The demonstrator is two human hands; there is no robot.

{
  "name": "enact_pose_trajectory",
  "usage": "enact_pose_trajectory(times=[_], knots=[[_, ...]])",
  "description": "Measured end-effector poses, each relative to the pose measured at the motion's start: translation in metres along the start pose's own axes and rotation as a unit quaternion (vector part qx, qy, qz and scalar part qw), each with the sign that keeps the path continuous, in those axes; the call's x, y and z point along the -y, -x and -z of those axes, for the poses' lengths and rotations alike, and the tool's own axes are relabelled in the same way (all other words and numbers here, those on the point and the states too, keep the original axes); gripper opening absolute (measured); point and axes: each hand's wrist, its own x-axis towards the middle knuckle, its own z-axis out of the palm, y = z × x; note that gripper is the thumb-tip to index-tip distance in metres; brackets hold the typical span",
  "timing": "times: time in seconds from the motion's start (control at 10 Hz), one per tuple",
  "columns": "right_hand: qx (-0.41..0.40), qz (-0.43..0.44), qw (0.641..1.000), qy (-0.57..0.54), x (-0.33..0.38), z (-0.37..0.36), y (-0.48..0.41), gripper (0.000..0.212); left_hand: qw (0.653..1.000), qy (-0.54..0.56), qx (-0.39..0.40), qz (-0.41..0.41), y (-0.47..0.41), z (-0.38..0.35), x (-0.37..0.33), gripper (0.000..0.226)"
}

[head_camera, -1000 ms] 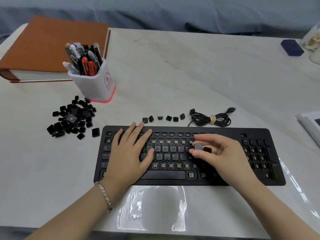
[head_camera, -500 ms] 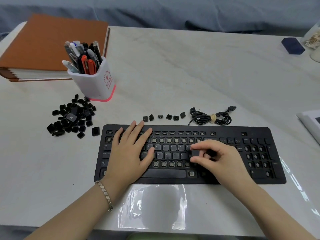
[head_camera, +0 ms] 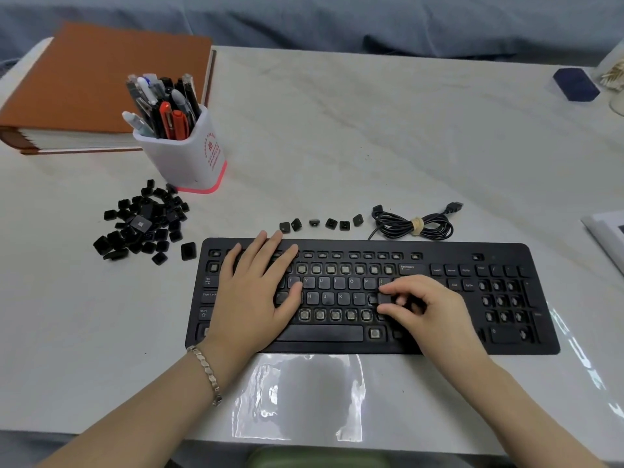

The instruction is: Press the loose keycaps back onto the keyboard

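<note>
A black keyboard (head_camera: pixel 371 346) lies on the white table, with many bare switch posts where keycaps are off. My left hand (head_camera: pixel 256 292) rests flat on its left half, fingers spread. My right hand (head_camera: pixel 429 309) pinches a black keycap (head_camera: pixel 384 298) between thumb and forefinger, low on the home row just right of the L key. A pile of loose black keycaps (head_camera: pixel 141 224) lies left of the keyboard. A short row of several keycaps (head_camera: pixel 320 224) sits just behind the keyboard's top edge.
A white pen cup (head_camera: pixel 182 146) stands behind the pile, beside an orange binder (head_camera: pixel 94 86). The coiled keyboard cable (head_camera: pixel 412 226) lies behind the keyboard. A dark blue box (head_camera: pixel 575 84) is far right, a white object (head_camera: pixel 607 238) at the right edge.
My right hand has lowered the keycap from above the keys down onto the home row. My left hand has stayed where it was.
</note>
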Motion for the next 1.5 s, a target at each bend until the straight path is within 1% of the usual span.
enact_pose_trajectory(times=[0.1, 0.3, 0.6, 0.7, 0.9, 1.0, 1.1, 1.2, 1.5], knots=[[0.0, -0.001, 1.0, 0.025, 0.001, -0.006, -0.001, 0.025, 1.0, -0.002, 0.002, -0.001, 0.0, 0.0, 0.0, 0.049], [-0.014, 0.014, 0.999, 0.044, 0.001, -0.01, -0.001, 0.026, 1.0, -0.004, 0.001, -0.003, 0.0, -0.001, 0.001, 0.049], [0.003, -0.01, 0.997, 0.072, 0.008, -0.008, -0.009, 0.024, 1.0, -0.005, -0.002, -0.004, 0.0, 0.0, 0.0, 0.049], [0.005, -0.004, 0.996, 0.09, 0.008, -0.008, -0.009, 0.022, 1.0, -0.007, -0.002, -0.006, 0.0, 0.0, 0.0, 0.049], [-0.005, 0.052, 0.987, 0.154, 0.0, -0.009, -0.004, 0.019, 1.0, -0.005, -0.007, -0.01, 0.0, -0.001, 0.001, 0.049], [0.005, 0.069, 0.984, 0.167, -0.004, -0.008, -0.003, 0.019, 1.0, -0.004, -0.009, -0.009, 0.0, -0.001, 0.001, 0.049], [0.011, 0.071, 0.991, 0.116, -0.009, -0.006, -0.005, 0.019, 1.0, -0.004, -0.011, -0.008, 0.0, -0.002, 0.001, 0.049], [0.014, 0.086, 0.989, 0.12, -0.012, -0.008, -0.005, 0.018, 1.0, -0.005, -0.011, -0.008, 0.0, -0.002, 0.001, 0.049], [0.031, 0.091, 0.99, 0.099, -0.012, -0.008, -0.003, 0.022, 1.0, -0.009, -0.013, -0.009, 0.0, -0.002, 0.001, 0.049]])
